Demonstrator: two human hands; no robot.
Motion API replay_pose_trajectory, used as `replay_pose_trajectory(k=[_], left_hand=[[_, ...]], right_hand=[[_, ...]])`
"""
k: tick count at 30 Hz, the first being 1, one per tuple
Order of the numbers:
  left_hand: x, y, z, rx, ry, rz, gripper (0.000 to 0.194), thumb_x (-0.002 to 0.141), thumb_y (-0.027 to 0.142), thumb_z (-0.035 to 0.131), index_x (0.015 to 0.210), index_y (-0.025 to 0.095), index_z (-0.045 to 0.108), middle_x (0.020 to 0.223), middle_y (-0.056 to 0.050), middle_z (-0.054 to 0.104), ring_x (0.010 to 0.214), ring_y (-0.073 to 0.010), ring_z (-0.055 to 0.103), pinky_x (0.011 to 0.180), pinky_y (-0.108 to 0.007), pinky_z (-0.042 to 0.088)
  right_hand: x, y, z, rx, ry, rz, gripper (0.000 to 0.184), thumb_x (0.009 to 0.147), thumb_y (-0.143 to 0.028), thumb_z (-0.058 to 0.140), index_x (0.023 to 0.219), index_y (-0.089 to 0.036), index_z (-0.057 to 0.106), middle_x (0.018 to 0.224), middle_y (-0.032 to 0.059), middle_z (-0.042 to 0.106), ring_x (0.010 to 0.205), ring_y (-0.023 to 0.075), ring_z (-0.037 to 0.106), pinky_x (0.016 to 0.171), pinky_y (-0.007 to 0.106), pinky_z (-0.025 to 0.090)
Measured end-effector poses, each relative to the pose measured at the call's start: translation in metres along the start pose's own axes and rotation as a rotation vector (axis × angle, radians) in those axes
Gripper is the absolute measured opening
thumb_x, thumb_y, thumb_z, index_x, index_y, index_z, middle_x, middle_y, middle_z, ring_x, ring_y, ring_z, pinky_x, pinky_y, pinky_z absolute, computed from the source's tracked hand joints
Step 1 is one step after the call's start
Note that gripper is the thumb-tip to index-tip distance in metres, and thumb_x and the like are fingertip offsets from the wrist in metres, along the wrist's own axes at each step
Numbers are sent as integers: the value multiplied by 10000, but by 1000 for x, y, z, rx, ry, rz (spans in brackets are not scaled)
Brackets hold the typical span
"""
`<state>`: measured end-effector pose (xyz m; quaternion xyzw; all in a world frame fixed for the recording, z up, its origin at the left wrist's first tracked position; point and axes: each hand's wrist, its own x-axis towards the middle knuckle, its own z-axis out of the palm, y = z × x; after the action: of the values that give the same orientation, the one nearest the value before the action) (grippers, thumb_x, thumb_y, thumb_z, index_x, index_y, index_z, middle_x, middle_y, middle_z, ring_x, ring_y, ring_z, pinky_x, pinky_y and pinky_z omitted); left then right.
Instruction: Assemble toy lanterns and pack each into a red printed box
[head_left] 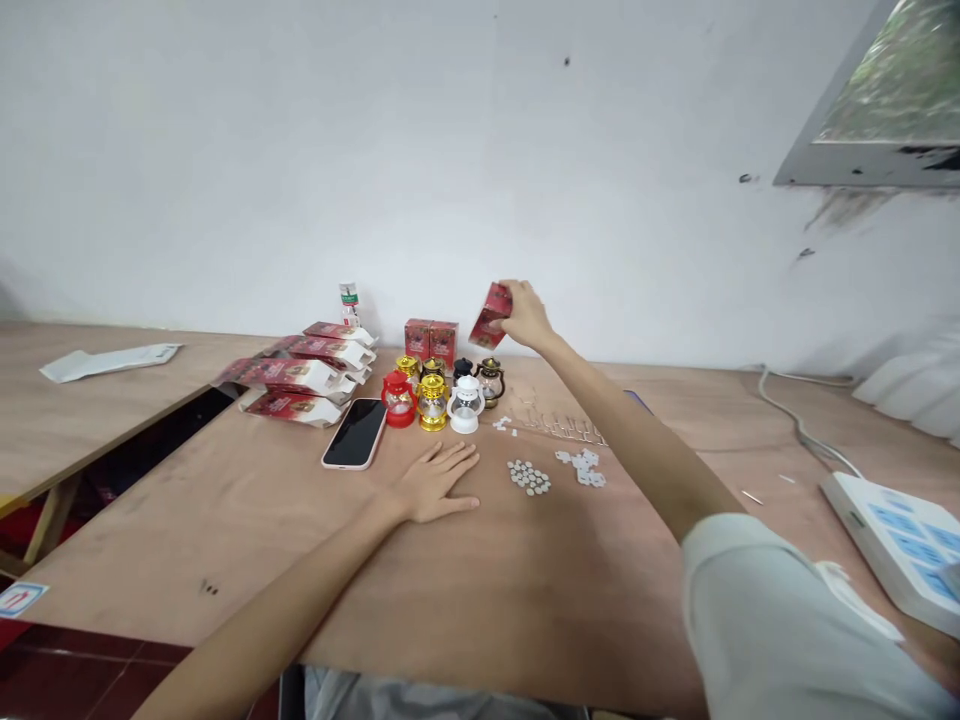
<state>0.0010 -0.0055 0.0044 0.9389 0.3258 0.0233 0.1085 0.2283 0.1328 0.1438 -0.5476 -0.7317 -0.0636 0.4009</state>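
My right hand (pixel 527 314) grips a small red box (pixel 491 316), tilted in the air above the back of the table. Two similar red boxes (pixel 430 340) stand upright side by side to its left. My left hand (pixel 439 482) lies flat on the tabletop with fingers spread, holding nothing. Just beyond it stand several miniature lanterns: a red lantern (pixel 398 400), a gold lantern (pixel 433 402) and a white lantern (pixel 466 404) in front, with gold, black and bronze ones behind. A phone (pixel 355 433) with a pink edge lies left of them.
Flattened red cartons (pixel 292 376) are stacked at the left, with a bottle (pixel 349 303) behind. Small round white discs (pixel 529 477), white plastic pieces (pixel 583 467) and thin wire parts (pixel 562 427) lie right of my left hand. A white-and-blue device (pixel 900 545) with a cable sits at far right.
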Motion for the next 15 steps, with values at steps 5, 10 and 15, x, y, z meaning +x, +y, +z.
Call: replay_pose_trajectory(k=[5,10,15], left_hand=[[-1,1,0,6,-11,-5,729,877,594,357,1450,172,199,1512,-106,187,1414,-238,129,1141,-481,71],[-1,2,-1,11,-19,-7,722,880,586,359,1448,169,202,1514,-105,175,1415,-233,124,1141,-483,65],[0,2,0,-18,-8,-12,725,869,587,387,1446,181,217,1510,-105,195,1410,-244,147,1141,-479,81]], right_hand=[[19,5,52,-73,-269,66,634,618,-154,743,1199,-88,499,1157,165,499,1066,292,518,914,411,446],[14,1,74,-78,-308,23,614,673,-133,697,1244,-99,473,1189,175,495,1105,295,509,929,419,430],[-6,-18,58,-93,-202,-122,451,856,-135,459,1304,-136,406,1305,154,426,1182,266,434,994,414,358]])
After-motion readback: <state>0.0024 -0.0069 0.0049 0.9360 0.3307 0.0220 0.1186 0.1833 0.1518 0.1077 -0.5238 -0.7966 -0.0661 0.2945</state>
